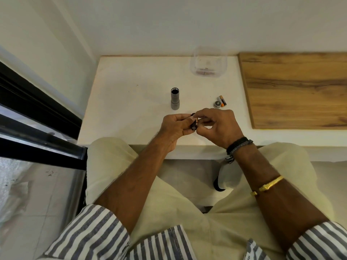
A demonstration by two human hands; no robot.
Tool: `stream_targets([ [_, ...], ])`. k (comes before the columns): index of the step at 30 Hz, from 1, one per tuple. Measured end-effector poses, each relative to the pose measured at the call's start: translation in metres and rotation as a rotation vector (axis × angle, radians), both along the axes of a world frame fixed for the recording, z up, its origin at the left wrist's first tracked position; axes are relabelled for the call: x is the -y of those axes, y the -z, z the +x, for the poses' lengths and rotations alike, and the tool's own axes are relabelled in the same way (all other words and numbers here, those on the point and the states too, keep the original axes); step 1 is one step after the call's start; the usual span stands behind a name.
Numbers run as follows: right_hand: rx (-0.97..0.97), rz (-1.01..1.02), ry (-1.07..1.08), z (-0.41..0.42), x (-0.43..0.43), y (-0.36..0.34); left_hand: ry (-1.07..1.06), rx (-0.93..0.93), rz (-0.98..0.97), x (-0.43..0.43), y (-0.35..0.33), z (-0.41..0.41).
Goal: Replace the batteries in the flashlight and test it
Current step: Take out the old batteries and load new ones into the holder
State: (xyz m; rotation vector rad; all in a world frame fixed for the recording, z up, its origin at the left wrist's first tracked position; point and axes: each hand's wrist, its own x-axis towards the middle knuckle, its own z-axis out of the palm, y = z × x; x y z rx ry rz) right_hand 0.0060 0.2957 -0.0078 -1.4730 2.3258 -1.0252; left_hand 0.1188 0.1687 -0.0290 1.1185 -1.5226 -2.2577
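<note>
Head view: left hand (173, 126) gripping black battery holder (193, 127), right hand (217, 126) pinching battery (196, 120) against holder. Probably loading step, though removal not excluded. Flashlight (175, 99) standing open-ended on table (131, 102), 11 o'clock from hands. Cap (217, 104) and spare battery (223, 100) lying together at 2 o'clock. Next move likely calling for seating battery with correct polarity, then sliding holder into flashlight.

Flashlight body (175, 99): grey, upright on white tabletop (122, 109), open end up, abt mid-width, nearer front edge. Tail cap (217, 104) + loose batts (222, 100), black/orange, touching, to its right. Black batt holder (193, 127) gripped in left hand (173, 126) over front edge; right hand (217, 124) pinches single batt (196, 121) at holder's end.
</note>
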Motion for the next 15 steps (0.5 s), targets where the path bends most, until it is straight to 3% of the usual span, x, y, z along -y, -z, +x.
stream_targets([
  [7, 0.025, -0.070, -0.001, -0.002, 0.001, 0.004, -0.084, -0.053, 0.097, -0.002, -0.001, 0.001],
  [15, 0.338, -0.077, 0.219, -0.007, 0.001, 0.015, -0.158, -0.069, 0.081, 0.001, 0.004, -0.001],
])
